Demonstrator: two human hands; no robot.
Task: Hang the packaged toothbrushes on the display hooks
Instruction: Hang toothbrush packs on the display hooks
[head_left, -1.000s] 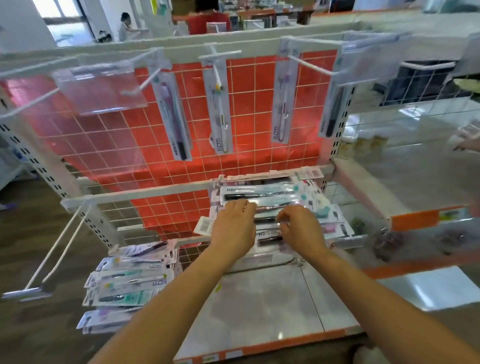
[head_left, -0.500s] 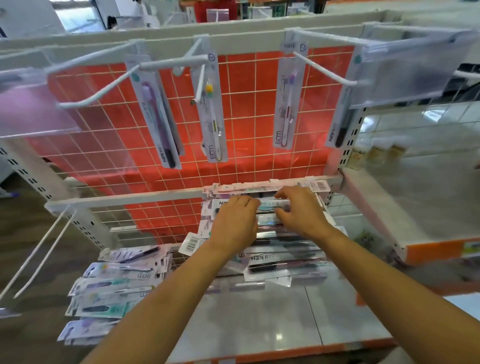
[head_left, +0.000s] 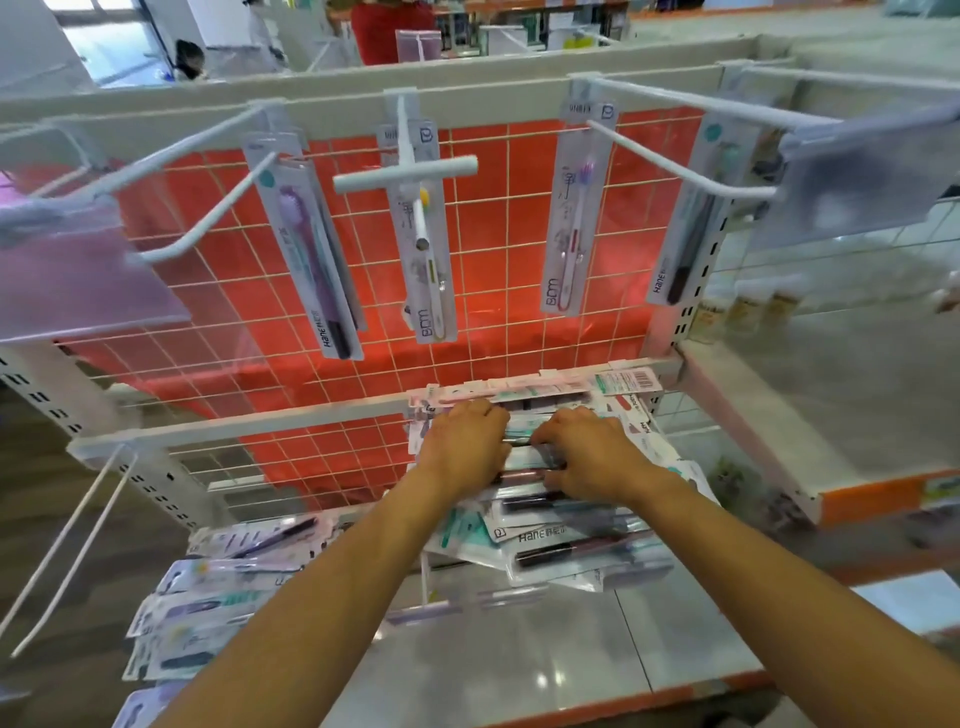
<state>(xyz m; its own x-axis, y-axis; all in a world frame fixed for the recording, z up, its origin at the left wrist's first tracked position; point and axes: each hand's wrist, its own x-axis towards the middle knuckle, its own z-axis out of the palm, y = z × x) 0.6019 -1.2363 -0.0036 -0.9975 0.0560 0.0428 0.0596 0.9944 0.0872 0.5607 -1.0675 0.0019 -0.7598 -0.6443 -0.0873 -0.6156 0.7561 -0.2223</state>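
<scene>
1. The loose pile of flat toothbrush packs (head_left: 566, 551), clear plastic on white card, lies across the lower white rail. Behind it is the white wire grid with its orange backing (head_left: 493, 291).
2. The left hand (head_left: 462, 447) and right hand (head_left: 587, 457) sit side by side on the pile's far end. Their fingers curl down into the packs and grip the top ones. I cannot tell which single pack is being taken.
3. Four packs already hang on the long white display hooks (head_left: 374, 179) above. A second heap of packs (head_left: 208, 597) lies at lower left.
4. The packs look light, thin and glossy, so they are likely to slide on each other and fan out. The card would bend, though the blister probably stiffens it.
5. The best hold is probably a pinch at the card's top end, beside the hang hole, leaving the hole free for the hook tip.
</scene>
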